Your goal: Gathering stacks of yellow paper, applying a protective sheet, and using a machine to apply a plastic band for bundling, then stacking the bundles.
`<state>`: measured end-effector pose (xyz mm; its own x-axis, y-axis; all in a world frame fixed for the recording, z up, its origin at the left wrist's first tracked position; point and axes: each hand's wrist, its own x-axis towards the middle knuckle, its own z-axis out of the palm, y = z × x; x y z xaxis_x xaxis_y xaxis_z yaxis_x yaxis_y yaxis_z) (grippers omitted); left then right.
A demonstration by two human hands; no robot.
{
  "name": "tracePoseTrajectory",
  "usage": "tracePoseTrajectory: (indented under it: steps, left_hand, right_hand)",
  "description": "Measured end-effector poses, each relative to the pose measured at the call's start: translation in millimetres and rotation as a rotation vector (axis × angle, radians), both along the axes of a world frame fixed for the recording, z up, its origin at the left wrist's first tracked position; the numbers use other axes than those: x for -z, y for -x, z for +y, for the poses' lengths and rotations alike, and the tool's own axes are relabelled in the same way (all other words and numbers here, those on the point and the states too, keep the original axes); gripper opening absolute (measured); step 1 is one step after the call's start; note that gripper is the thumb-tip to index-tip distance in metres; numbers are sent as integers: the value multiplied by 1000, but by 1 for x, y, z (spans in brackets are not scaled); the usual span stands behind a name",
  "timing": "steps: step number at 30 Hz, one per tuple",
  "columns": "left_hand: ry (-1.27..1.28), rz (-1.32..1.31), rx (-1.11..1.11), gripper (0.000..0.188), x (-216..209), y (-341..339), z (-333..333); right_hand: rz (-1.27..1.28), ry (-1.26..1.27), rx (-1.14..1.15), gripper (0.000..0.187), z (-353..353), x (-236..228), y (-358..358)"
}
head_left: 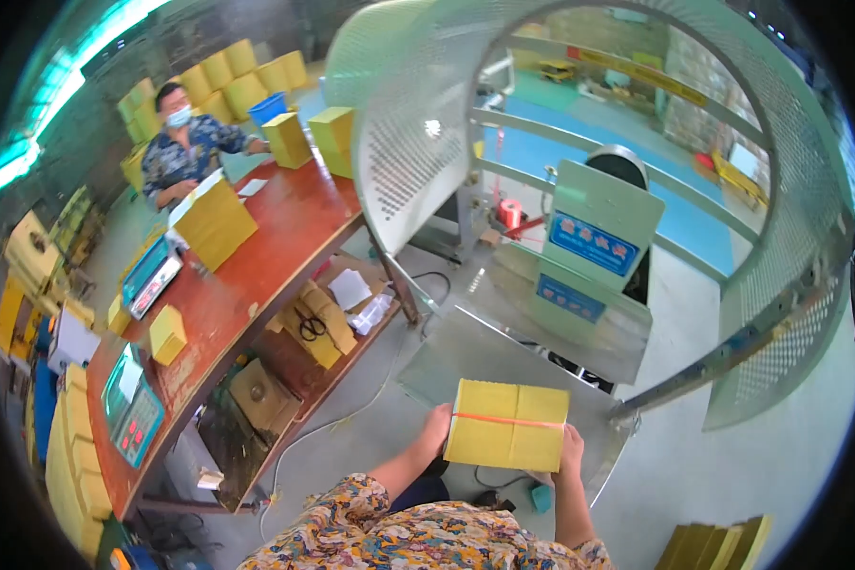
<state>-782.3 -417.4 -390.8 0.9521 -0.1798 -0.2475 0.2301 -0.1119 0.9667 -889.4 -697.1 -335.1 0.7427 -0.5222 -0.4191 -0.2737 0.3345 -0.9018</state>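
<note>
A yellow paper-wrapped bundle [505,445] is held up in front of my body, with an orange-red strap [513,420] running across it from side to side. My left hand [435,430] is closed on its left end and my right hand [572,450] on its right end. The fingers under the bundle are hidden. Just beyond it lies the steel top [456,359] of a strapping machine, whose pale green upright housing [610,201] carries blue labels. The bundle overlaps that top in view; whether it touches it I cannot tell.
A large perforated metal guard [423,142] arches around the machine. On the left, a red-brown table [290,220] bears two scales, including one near scale [133,404], and yellow bundles. A person [195,147] sits behind it. Yellow bundles [717,546] lie at lower right; a cable [351,415] crosses the floor.
</note>
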Motion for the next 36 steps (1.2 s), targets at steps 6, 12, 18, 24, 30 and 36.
tracePoseTrajectory:
  steps: [6, 12, 18, 24, 30, 36]
  left_hand:
    - [275, 435, 48, 38, -88, -10, -1]
    - [259, 291, 391, 36, -55, -83, 11]
    - [102, -81, 858, 38, -85, -48, -22]
    - [148, 163, 946, 36, -95, 65, -45]
    - [210, 124, 1303, 35, -145, 294, -149]
    - [24, -190, 1862, 33, -137, 425, -205]
  right_hand:
    - [81, 158, 178, 31, 26, -44, 9]
    - [376, 386, 163, 30, 45, -16, -10]
    - [468, 449, 287, 32, 58, -24, 44]
    - [217, 323, 735, 32, 108, -10, 188]
    - [122, -23, 1060, 31, 124, 15, 373]
    - [27, -78, 1324, 29, 120, -9, 576]
